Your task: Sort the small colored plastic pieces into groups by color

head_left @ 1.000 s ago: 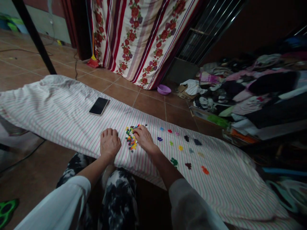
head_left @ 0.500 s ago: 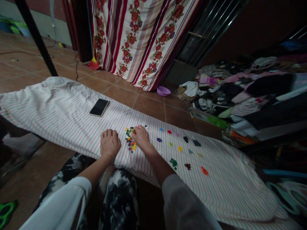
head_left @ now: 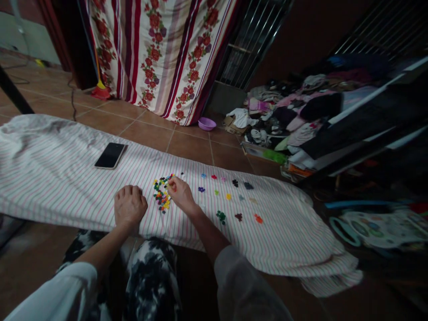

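My right hand (head_left: 181, 195) is closed in a pinch at the right side of a mixed pile of small coloured pieces (head_left: 162, 199). A tiny yellowish piece seems to show at its fingertips, mostly hidden. Palm down on the striped cloth (head_left: 83, 196), my left hand (head_left: 130, 206) rests open to the left of the pile, holding nothing. Right of my right hand lie small groups sorted by colour, among them a purple group (head_left: 201, 189), a green group (head_left: 220, 217), a yellow group (head_left: 228, 196), a dark red group (head_left: 238, 217) and an orange group (head_left: 258, 218).
A phone (head_left: 110, 155) lies on the cloth at left. Beyond the cloth's far edge, a purple basin (head_left: 207, 124) and a red broom (head_left: 100, 92) are on the tiled floor, before a flowered curtain (head_left: 160, 58). Heaped clothes (head_left: 294, 111) fill the right back.
The view has swung to the right, so everything sits further left. My right fingertips have drawn back slightly to the pile's right edge, pinched. My left hand stays resting on the cloth.
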A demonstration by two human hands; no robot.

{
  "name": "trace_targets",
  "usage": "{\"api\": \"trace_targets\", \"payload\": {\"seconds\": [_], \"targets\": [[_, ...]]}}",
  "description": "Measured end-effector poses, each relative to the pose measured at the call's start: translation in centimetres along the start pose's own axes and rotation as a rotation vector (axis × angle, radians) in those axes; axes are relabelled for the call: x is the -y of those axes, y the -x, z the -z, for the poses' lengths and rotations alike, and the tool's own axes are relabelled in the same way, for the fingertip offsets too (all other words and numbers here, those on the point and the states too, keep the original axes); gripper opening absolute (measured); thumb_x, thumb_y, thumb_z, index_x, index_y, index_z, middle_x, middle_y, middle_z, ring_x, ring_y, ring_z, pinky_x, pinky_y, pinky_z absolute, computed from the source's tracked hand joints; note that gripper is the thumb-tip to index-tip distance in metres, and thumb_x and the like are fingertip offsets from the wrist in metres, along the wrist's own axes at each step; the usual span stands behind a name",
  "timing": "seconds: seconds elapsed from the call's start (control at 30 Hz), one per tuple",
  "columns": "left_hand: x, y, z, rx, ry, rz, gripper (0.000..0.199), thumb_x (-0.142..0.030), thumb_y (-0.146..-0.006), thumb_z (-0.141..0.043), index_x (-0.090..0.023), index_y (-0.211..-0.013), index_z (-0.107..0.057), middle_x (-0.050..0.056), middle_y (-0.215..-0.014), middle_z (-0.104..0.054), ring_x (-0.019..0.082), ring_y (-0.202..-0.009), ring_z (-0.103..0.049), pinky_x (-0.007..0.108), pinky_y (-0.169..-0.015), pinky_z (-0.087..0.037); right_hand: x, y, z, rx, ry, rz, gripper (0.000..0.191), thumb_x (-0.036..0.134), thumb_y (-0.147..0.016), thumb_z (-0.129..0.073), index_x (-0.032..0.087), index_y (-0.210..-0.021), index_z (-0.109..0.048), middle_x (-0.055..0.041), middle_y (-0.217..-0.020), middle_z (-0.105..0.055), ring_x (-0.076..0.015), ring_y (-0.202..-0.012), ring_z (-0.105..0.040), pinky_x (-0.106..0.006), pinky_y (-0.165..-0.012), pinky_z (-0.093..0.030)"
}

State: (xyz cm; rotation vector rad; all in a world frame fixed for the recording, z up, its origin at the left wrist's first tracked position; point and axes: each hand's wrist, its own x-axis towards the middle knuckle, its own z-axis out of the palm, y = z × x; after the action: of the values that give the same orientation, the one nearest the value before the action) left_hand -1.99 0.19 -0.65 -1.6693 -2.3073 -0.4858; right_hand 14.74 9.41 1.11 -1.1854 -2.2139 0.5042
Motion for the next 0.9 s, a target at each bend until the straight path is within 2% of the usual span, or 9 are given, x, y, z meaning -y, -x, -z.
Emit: {"api": "trace_targets", "payload": {"seconds": [0.2, 0.33, 0.47, 0.67, 0.9], "targets": [[0.0, 0.0, 0.0, 0.004, -0.013, 0.000, 0.023, -0.027, -0.085, -0.041, -0.015, -0.092, -0.059, 0.013, -0.093, -0.060, 0.029, -0.094, -0.052, 0.040, -0.081, -0.035, -2.6, 2.1, 1.9, -0.126, -0.057, -0.145, 0.012, 0.019, -0.080, -0.051, 0.021, -0.087, -0.060, 0.0003, -0.082, -0.063, -0.0131, -0.071, -0.057, -0.024, -0.070, -0.045], [-0.1, 0.0, 0.2, 0.021, -0.009, 0.011, 0.023, -0.026, -0.084, -0.041, -0.015, -0.092, -0.059, 0.013, -0.094, -0.060, 0.029, -0.094, -0.051, 0.039, -0.081, -0.035, -5.5, 3.3, 4.9, -0.230, -0.004, -0.231, 0.018, 0.020, -0.076, -0.048, 0.020, -0.086, -0.062, -0.0003, -0.079, -0.063, -0.0138, -0.069, -0.056, -0.025, -0.069, -0.045], [-0.1, 0.0, 0.1, 0.023, 0.013, 0.022, 0.024, -0.026, -0.084, -0.040, -0.015, -0.093, -0.060, 0.014, -0.095, -0.060, 0.029, -0.094, -0.051, 0.040, -0.081, -0.034, -8.5, 4.4, 8.2, -0.274, 0.089, -0.331, 0.022, 0.021, -0.076, -0.046, 0.019, -0.088, -0.065, -0.0016, -0.079, -0.064, -0.0156, -0.071, -0.058, -0.026, -0.071, -0.045], [-0.2, 0.0, 0.1, 0.037, 0.014, 0.032, 0.026, -0.027, -0.084, -0.040, -0.016, -0.094, -0.061, 0.014, -0.096, -0.061, 0.030, -0.095, -0.051, 0.040, -0.081, -0.034, -11.8, 5.4, 11.4, -0.198, 0.267, -0.488, 0.025, 0.019, -0.076, -0.046, 0.020, -0.088, -0.069, -0.0030, -0.080, -0.067, -0.0173, -0.077, -0.060, -0.027, -0.074, -0.044], [-0.3, -0.1, 0.5, 0.041, 0.015, 0.031, 0.025, -0.026, -0.084, -0.040, -0.015, -0.093, -0.060, 0.015, -0.095, -0.060, 0.030, -0.094, -0.052, 0.041, -0.080, -0.035, -13.0, 4.9, 12.1, -0.084, 0.335, -0.466, 0.028, 0.015, -0.080, -0.047, 0.021, -0.089, -0.073, -0.0040, -0.090, -0.072, -0.0171, -0.084, -0.063, -0.026, -0.077, -0.043]]}}
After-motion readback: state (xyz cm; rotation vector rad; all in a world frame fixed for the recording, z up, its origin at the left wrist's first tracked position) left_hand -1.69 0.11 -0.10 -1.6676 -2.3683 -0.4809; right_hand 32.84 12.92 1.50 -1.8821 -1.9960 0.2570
